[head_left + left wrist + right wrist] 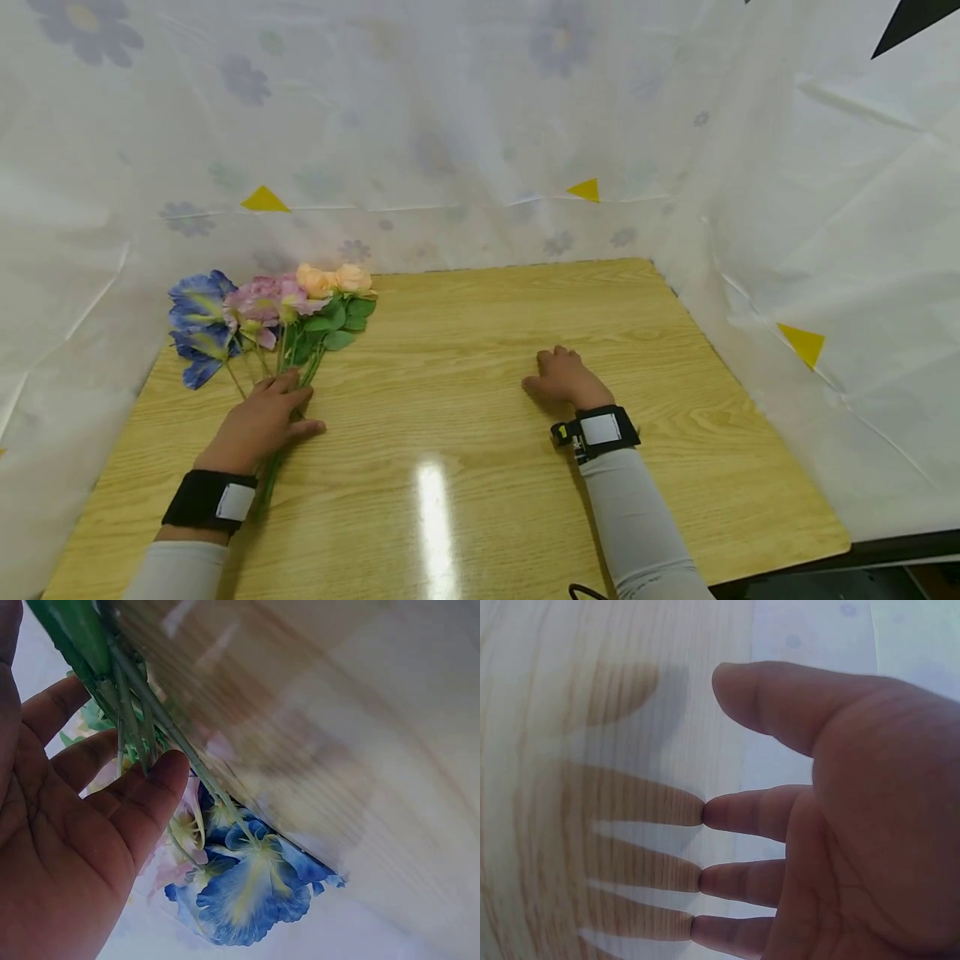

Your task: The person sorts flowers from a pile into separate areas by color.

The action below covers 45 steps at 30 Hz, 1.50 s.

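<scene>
Artificial-looking flowers lie in a bunch at the table's left: blue blooms (199,304), pink blooms (261,300) and peach blooms (335,280) with green leaves. Over their stems (268,483) lies my left hand (258,423), its thumb spread to the right. In the left wrist view, its relaxed fingers touch the green stems (129,712) without closing round them, and a blue flower (255,892) hangs beyond. My right hand (570,379) is palm down at the right of the table, far from the flowers. Its fingertips (714,812) rest on the wood, with the thumb apart and nothing held.
The wood-grain table (450,358) reflects a bright streak of light. White floral sheeting (450,125) hangs behind it and along the sides, with yellow triangles (265,200) on it. A black cable (585,591) shows at the front edge by the right sleeve.
</scene>
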Each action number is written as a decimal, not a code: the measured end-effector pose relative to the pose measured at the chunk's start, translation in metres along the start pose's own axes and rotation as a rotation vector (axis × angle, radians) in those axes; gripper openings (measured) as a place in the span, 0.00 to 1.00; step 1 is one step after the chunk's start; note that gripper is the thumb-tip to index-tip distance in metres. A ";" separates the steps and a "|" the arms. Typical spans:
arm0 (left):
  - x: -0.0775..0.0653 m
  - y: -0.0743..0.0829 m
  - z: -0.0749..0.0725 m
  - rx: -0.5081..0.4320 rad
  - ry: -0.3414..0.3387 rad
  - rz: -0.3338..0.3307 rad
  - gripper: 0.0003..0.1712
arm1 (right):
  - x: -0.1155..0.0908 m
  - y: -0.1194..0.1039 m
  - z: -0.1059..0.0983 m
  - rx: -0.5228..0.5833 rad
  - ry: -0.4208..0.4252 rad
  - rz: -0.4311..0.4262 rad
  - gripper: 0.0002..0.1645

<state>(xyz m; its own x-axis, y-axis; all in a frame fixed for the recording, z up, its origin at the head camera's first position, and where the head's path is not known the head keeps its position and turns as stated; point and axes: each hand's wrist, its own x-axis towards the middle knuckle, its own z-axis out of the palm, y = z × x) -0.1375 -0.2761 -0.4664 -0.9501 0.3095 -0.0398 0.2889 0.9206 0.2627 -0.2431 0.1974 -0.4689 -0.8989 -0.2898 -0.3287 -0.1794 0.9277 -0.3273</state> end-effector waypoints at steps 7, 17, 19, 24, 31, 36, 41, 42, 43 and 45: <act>-0.009 -0.018 -0.006 -0.001 -0.022 -0.050 0.46 | 0.000 -0.002 0.000 -0.009 0.017 -0.002 0.41; -0.010 -0.029 -0.009 -0.059 -0.068 -0.083 0.47 | -0.003 -0.004 -0.001 0.006 0.012 0.011 0.42; -0.007 -0.030 -0.010 -0.072 -0.070 -0.081 0.46 | -0.003 -0.004 -0.001 0.005 0.010 0.014 0.42; -0.003 -0.031 -0.014 -0.108 -0.062 -0.054 0.43 | -0.004 -0.004 -0.002 0.010 0.006 0.018 0.42; -0.004 -0.032 -0.018 -0.178 0.058 -0.089 0.35 | -0.006 -0.007 -0.004 0.009 0.013 0.006 0.41; -0.008 -0.033 -0.017 -0.219 0.201 -0.244 0.27 | -0.006 -0.008 -0.003 0.012 0.007 0.005 0.41; -0.013 -0.035 -0.020 -0.182 0.204 -0.363 0.29 | -0.004 -0.007 -0.001 0.016 0.005 0.008 0.41; -0.013 -0.035 -0.021 -0.171 0.181 -0.370 0.29 | -0.004 -0.007 -0.001 0.015 0.006 0.011 0.41; -0.013 -0.036 -0.021 -0.164 0.159 -0.374 0.30 | -0.004 -0.006 -0.001 0.014 0.007 0.013 0.41; -0.013 -0.037 -0.021 -0.153 0.115 -0.376 0.29 | -0.004 -0.006 -0.001 0.016 0.008 0.015 0.41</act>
<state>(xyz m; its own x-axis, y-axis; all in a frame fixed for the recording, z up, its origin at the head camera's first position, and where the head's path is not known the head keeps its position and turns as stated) -0.1381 -0.3188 -0.4553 -0.9954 -0.0781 -0.0549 -0.0934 0.9159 0.3905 -0.2388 0.1934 -0.4646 -0.9044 -0.2743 -0.3269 -0.1598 0.9280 -0.3366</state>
